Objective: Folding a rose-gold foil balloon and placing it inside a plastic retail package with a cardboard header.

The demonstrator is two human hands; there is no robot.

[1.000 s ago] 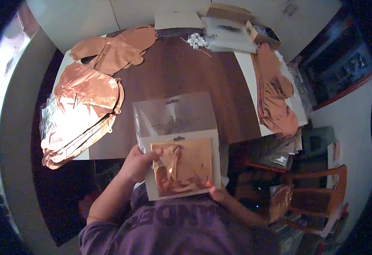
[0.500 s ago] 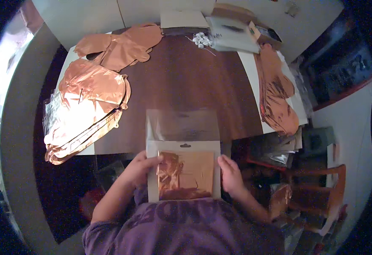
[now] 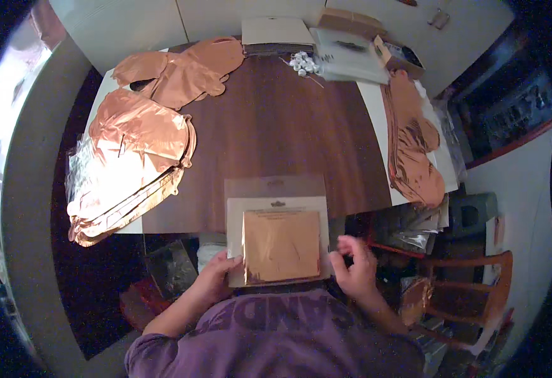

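Note:
In front of my chest is a clear plastic sleeve (image 3: 276, 187) with a pale hang-hole card (image 3: 235, 220) inside it. A flat, folded square of shiny copper foil (image 3: 282, 246) lies against the card. My left hand (image 3: 217, 277) grips the lower left edge of the sleeve, thumb on the front and the other fingers mostly hidden behind. Beside the right edge, my right hand (image 3: 356, 268) is off the sleeve, its thumb and half-bent fingers apart with nothing between them. The sleeve's clear top end reaches past the card, over the near edge of the table.
The brown table (image 3: 276, 126) holds stacked copper foil balloons (image 3: 140, 135) at left and more foil balloons (image 3: 411, 138) at right. Along the back are a card stack (image 3: 277, 31), white ribbon bundles (image 3: 302, 63), clear sleeves (image 3: 348, 57) and a small box (image 3: 399, 55). A wooden chair (image 3: 471, 286) stands right.
My right hand has come off the sleeve's right edge and moved slightly right. My left hand has slid lower on its edge. The foil now looks flatter and smoother.

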